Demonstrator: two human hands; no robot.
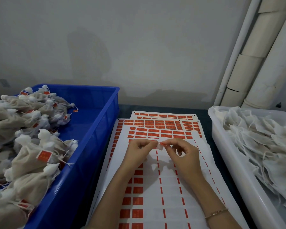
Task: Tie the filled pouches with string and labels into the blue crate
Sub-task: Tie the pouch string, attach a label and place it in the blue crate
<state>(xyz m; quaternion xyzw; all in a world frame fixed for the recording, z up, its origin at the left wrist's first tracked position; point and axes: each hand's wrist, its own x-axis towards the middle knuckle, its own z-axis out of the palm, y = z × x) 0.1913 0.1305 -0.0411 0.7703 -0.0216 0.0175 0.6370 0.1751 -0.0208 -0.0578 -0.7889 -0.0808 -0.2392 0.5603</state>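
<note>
My left hand and my right hand meet above a stack of label sheets in the middle of the table. Between their fingertips they pinch a small red label with a white backing scrap. A blue crate stands on the left, piled with tied beige pouches that carry red labels and white strings. On the right, a white tray holds several untied pouches with loose strings. No pouch is in either hand.
More red label sheets fan out behind the hands. A grey wall rises just beyond the table, with white pipes in the right corner. A bracelet circles my right wrist.
</note>
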